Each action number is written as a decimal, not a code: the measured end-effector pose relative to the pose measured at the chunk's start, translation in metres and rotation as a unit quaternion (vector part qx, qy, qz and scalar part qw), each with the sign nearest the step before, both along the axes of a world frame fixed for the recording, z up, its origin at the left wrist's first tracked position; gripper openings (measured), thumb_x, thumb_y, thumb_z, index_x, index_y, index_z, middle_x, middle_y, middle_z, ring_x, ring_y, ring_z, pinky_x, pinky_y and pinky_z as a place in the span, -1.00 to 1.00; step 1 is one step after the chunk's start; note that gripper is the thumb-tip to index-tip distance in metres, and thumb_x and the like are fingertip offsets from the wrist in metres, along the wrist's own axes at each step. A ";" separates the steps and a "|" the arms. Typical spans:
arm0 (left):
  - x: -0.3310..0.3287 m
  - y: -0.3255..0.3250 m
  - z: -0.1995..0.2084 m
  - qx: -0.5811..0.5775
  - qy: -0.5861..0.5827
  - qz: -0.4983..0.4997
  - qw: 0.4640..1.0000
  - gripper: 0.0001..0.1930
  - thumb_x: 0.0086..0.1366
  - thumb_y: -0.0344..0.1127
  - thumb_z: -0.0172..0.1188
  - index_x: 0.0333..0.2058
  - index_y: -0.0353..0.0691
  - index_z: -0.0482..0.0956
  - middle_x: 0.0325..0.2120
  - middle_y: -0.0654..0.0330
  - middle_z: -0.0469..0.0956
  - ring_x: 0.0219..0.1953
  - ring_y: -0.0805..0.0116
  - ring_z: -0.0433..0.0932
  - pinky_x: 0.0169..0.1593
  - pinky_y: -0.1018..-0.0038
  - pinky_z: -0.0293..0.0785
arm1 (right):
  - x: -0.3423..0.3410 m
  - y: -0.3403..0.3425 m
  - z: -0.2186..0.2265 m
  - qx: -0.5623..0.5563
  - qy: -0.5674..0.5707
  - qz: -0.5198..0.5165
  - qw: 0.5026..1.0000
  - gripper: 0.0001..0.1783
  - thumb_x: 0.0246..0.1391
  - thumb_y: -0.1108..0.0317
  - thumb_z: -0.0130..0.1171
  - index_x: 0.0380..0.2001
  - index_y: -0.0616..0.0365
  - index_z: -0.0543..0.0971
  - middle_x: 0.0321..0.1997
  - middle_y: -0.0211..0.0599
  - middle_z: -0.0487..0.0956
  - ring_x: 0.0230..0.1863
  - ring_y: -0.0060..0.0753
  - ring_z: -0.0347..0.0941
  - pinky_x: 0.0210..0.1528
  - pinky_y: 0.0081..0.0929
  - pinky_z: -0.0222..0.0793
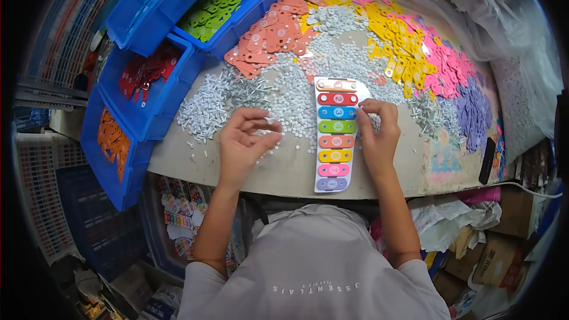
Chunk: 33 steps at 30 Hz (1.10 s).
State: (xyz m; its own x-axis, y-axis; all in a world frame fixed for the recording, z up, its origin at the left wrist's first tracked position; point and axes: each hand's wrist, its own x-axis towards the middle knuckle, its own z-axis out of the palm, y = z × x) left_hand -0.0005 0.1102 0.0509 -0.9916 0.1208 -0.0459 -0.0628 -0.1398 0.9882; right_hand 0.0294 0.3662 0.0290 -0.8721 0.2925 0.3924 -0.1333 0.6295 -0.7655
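Note:
A toy xylophone [335,126] stands lengthwise towards me on the table, its coloured bars lined up on a white base. Round white caps sit on both ends of the red bar [338,99]; several lower bars show bare holes at their ends. My right hand [380,136] is at the right end of the blue bar [336,112], thumb and index finger pinched together; whatever lies between the tips is hidden. Left of the xylophone, my left hand [244,145] hovers over the table with curled fingers, pinching a small white cap [271,121].
Many loose white caps [293,104] cover the table's middle, beside white pins [204,106] and metal screws [252,92]. Coral bars [272,32], yellow bars [403,53], pink bars [447,71] and purple bars [473,109] lie in heaps behind. Blue bins [169,92] stand left.

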 end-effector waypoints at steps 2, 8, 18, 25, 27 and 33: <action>-0.003 0.010 -0.002 -0.006 -0.037 -0.025 0.999 -0.81 0.32 -0.49 0.24 -0.10 -0.36 0.54 -0.37 0.12 0.68 -0.35 0.46 0.66 -0.39 0.65 0.52 | -0.002 0.000 -0.002 0.003 0.003 0.003 1.000 -0.87 0.08 0.62 0.26 -0.34 0.24 0.52 -0.21 -0.18 0.61 -0.11 -0.23 0.53 -0.02 -0.37 0.41; -0.028 0.036 -0.009 0.053 -0.134 -0.126 0.982 -0.82 0.38 -0.41 0.21 -0.11 -0.38 0.58 -0.40 0.15 0.66 -0.38 0.47 0.66 -0.44 0.64 0.51 | -0.004 -0.001 0.000 0.141 0.043 0.046 0.988 -0.87 0.06 0.57 0.31 -0.39 0.20 0.52 -0.28 -0.20 0.59 -0.17 -0.21 0.48 -0.05 -0.34 0.40; -0.049 0.053 -0.031 0.076 -0.183 -0.224 0.954 -0.86 0.39 -0.39 0.22 -0.20 -0.36 0.60 -0.47 0.16 0.65 -0.57 0.60 0.55 -0.56 0.71 0.42 | -0.015 0.018 0.009 -0.124 -0.244 -0.024 0.961 -0.38 0.11 0.25 0.42 0.10 0.24 0.34 -0.69 -0.59 0.35 -0.64 -0.75 0.21 -0.60 -0.63 0.02; -0.054 0.057 -0.027 0.057 -0.182 -0.244 0.951 -0.85 0.35 -0.38 0.26 -0.21 -0.36 0.61 -0.51 0.21 0.63 -0.59 0.63 0.52 -0.58 0.72 0.36 | -0.023 0.028 0.014 -0.201 -0.319 0.044 0.925 -0.34 0.14 0.23 0.40 0.20 0.14 0.30 -0.71 -0.60 0.38 -0.66 -0.75 0.28 -0.63 -0.65 0.04; -0.056 0.056 -0.026 -0.005 -0.198 -0.261 0.945 -0.75 0.34 -0.35 0.28 -0.10 -0.37 0.53 -0.50 0.22 0.62 -0.53 0.61 0.54 -0.50 0.69 0.40 | -0.024 0.029 0.019 -0.205 -0.324 0.053 0.922 -0.33 0.14 0.23 0.40 0.20 0.15 0.29 -0.71 -0.58 0.40 -0.66 -0.74 0.30 -0.64 -0.65 0.06; -0.061 0.058 -0.038 -0.114 -0.158 -0.245 0.950 -0.47 0.29 -0.29 0.36 0.08 -0.34 0.27 -0.42 0.16 0.62 -0.38 0.53 0.57 -0.31 0.60 0.44 | -0.025 0.029 0.021 -0.244 -0.355 0.086 0.898 -0.22 0.13 0.21 0.40 0.27 0.20 0.21 -0.66 -0.48 0.46 -0.70 -0.68 0.33 -0.68 -0.62 0.11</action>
